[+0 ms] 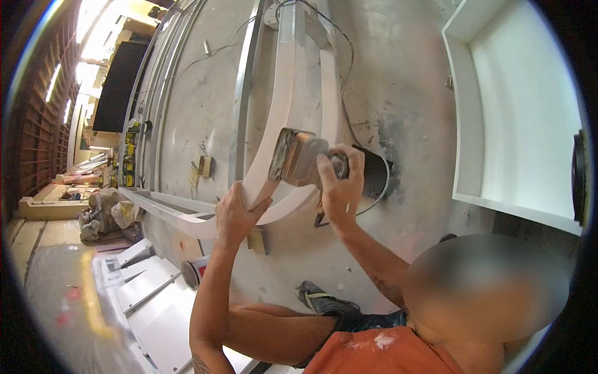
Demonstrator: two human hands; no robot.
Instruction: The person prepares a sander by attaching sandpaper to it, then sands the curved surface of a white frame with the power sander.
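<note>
A pale, curved frame piece comes down from the top centre, its lower end near the middle of the view. My left hand grips that end, thumb on one side and fingers on the other. Against the piece's side, just above my left hand, lies the flat pad of a worn power sander. My right hand is wrapped round the rear of the sander. Beneath runs a second pale curved part, with a dark cable beside it.
Metal rails stand left of the piece. Small wood blocks lie on the grey floor. A dark box-like object sits right of my right hand. White panels are lower left, a white open cabinet at right.
</note>
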